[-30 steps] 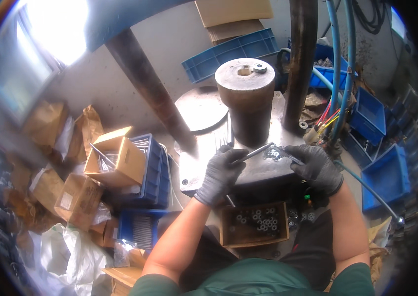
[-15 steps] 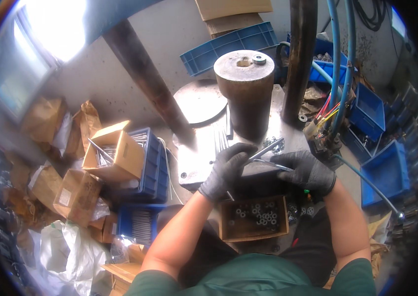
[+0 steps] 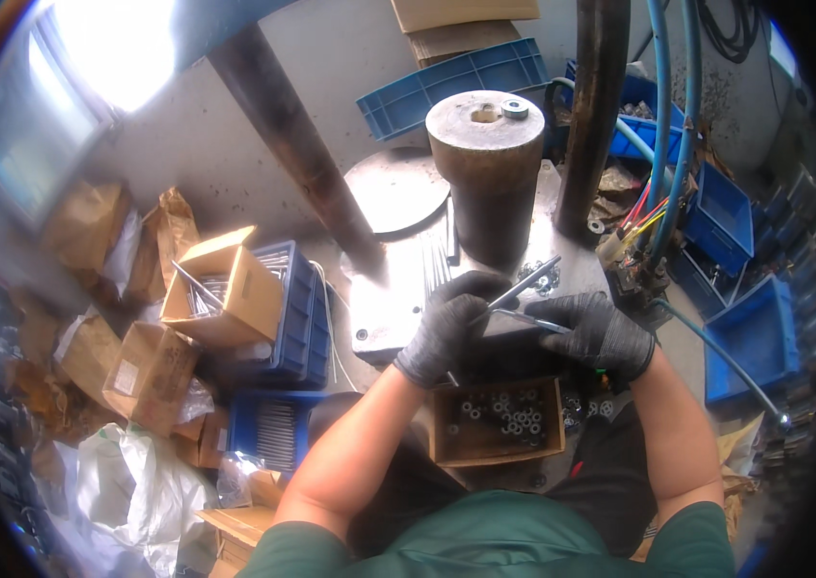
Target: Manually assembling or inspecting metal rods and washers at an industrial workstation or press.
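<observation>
In grey-black gloves, both my hands are over the front edge of the metal plate. My left hand is closed around a slim metal rod, which slants up to the right; a rod end also shows below that hand. My right hand pinches a second, thinner rod, its tip pointing left to the first one. Whether the two touch, I cannot tell. Several loose rods lie on the plate beyond my left hand, and small metal rings lie behind the held rods.
Below my hands stands a cardboard box with metal rings. A thick steel cylinder rises from the plate, a ring on top. Dark posts flank it. Rod-filled boxes stand left, blue bins right.
The rod in my left hand has tilted up a little, its far end higher. Both hands keep their hold, and the whole view has shifted slightly.
</observation>
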Tool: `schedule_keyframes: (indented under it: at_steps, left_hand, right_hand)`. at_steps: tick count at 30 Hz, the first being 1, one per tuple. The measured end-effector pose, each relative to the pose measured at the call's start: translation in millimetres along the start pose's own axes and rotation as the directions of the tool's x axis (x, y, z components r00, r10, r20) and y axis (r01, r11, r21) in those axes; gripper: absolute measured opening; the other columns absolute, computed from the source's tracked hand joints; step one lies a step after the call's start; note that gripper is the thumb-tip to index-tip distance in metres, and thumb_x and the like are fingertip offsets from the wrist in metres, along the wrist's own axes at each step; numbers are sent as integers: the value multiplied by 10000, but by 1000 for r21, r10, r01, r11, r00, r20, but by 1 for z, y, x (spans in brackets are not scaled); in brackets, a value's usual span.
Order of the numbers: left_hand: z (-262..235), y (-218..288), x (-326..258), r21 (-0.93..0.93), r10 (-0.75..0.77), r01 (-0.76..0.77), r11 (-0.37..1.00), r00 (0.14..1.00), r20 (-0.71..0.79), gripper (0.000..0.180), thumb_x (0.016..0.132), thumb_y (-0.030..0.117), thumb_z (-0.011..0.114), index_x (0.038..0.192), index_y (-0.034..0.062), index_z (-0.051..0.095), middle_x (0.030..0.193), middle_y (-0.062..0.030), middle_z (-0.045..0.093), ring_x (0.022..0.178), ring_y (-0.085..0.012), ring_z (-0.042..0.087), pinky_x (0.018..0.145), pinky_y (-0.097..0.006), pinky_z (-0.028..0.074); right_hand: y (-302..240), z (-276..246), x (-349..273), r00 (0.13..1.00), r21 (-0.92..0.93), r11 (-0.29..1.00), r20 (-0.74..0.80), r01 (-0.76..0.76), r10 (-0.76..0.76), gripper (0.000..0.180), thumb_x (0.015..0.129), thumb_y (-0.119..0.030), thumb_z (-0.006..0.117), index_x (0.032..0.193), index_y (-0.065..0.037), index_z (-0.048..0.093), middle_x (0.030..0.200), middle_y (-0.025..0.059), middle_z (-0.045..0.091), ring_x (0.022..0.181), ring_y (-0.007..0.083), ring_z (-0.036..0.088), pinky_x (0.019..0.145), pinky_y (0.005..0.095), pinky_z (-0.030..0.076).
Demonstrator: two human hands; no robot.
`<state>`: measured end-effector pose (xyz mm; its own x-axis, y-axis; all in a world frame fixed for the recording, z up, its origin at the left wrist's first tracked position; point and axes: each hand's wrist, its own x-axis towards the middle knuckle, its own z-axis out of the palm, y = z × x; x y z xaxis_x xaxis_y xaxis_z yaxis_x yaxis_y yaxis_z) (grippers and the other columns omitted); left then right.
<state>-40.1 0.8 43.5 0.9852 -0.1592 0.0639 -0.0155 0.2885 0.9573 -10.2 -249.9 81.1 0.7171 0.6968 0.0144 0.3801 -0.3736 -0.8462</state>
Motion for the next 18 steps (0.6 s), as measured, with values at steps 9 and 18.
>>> schedule_keyframes:
  at_steps: [9, 18]
  left_hand:
    - [4, 5, -3, -142, -127, 127, 982, 992, 11, 446, 820, 147, 533, 1198, -45, 672, 703, -19, 597, 491, -62, 440, 451, -215, 355]
    - [-2, -1, 1, -129, -69, 64, 990, 997, -36, 508, 853, 167, 538, 1307, -52, 600, 984, -100, 701, 520, -69, 460, 458, -204, 376]
  right_hand:
    - [-2, 1, -1, 1000, 33, 999, 19, -11, 10, 473, 885, -82, 705, 1353, -30, 660, 1176, 187, 749, 1106, 224, 711, 973, 348, 542]
    - [-7, 16, -1, 998, 207, 977, 6, -57, 57, 485, 905, -104, 705, 1370, 11, 624, 1190, 116, 722, 1089, 179, 670, 957, 341, 529]
